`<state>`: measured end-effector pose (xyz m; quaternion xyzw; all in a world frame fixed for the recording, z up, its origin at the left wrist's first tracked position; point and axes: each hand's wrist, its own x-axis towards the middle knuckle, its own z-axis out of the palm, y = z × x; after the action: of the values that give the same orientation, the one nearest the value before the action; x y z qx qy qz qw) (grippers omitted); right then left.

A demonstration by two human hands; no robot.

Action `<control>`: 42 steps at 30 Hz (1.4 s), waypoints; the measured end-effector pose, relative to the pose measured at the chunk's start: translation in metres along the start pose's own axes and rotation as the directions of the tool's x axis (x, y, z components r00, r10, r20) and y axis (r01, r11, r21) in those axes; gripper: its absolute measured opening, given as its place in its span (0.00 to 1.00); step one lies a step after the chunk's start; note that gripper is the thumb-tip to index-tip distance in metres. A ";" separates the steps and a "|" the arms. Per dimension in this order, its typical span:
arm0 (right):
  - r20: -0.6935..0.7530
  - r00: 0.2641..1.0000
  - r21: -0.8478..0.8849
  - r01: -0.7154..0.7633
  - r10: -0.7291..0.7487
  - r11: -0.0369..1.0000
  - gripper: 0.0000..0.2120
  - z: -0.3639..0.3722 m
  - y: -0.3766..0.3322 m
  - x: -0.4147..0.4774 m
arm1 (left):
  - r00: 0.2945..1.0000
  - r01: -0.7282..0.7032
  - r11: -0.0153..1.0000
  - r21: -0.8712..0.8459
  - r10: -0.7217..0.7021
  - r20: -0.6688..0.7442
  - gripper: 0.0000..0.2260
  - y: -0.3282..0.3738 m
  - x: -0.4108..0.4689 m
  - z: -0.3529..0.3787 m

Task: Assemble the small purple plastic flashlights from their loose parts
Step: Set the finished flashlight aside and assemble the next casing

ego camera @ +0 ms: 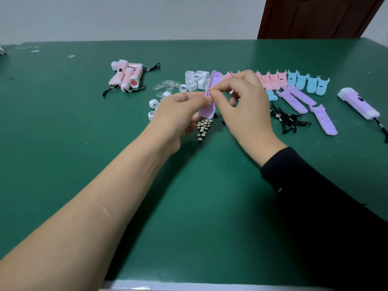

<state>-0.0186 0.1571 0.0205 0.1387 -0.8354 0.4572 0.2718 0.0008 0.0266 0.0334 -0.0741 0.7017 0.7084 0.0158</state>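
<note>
Above the middle of the green desk (pixel 63 122), the left grip (pixel 180 110), a bare hand, holds a purple shell half (pixel 210 97) by its lower part, fingers curled round it, so that the piece stands nearly upright with its flared end toward the far side. The right grip (pixel 241 101), a hand coming out of a black sleeve (pixel 315 196), is closed in a pinch of thumb and forefinger on the long edge of the same shell; whether anything small sits between those fingertips cannot be told. Just near of the hands lies a cluster of button cells (pixel 203 128). To the far left of the shell are white caps (pixel 195 80) and clear lenses (pixel 165 87), and farther left a pile of finished pink flashlights (pixel 126 76) with black cords. To the right run a row of pink shell halves (pixel 270 80) and blue shell halves (pixel 306 82), with more purple shell halves (pixel 294 99) and a tangle of black lanyards (pixel 287 120) nearer. One finished purple flashlight (pixel 359 103) lies at the far right. A brown door (pixel 315 17) stands behind the desk.
</note>
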 end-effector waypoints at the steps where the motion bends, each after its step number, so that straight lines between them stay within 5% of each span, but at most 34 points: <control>1: -0.004 1.000 -0.012 0.008 -0.008 1.000 0.03 0.000 0.000 0.000 | 1.000 -0.001 1.000 -0.001 0.001 0.001 0.03 0.000 0.000 0.000; 13: -0.007 0.993 -0.138 0.114 -0.116 0.984 0.06 -0.002 0.003 0.000 | 0.996 0.059 0.979 -0.196 -0.043 0.084 0.10 0.001 -0.001 0.003; 19: 0.002 0.991 -0.177 0.133 -0.135 0.975 0.07 -0.001 0.001 -0.001 | 0.986 0.149 0.943 -0.299 -0.118 0.120 0.05 0.003 -0.001 0.002; 28: 0.034 0.990 0.198 -0.144 0.140 0.970 0.04 -0.002 -0.003 0.003 | 0.983 0.164 0.935 -0.316 -0.126 0.137 0.07 0.004 -0.001 0.002; 42: -0.044 0.991 0.016 0.126 -0.125 0.992 0.06 -0.001 0.002 0.001 | 0.980 0.187 0.924 -0.333 -0.150 0.133 0.03 0.005 0.000 0.003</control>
<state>-0.0197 0.1592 0.0203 0.1838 -0.8146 0.4498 0.3168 0.0003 0.0291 0.0385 -0.0985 0.5565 0.8188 0.1003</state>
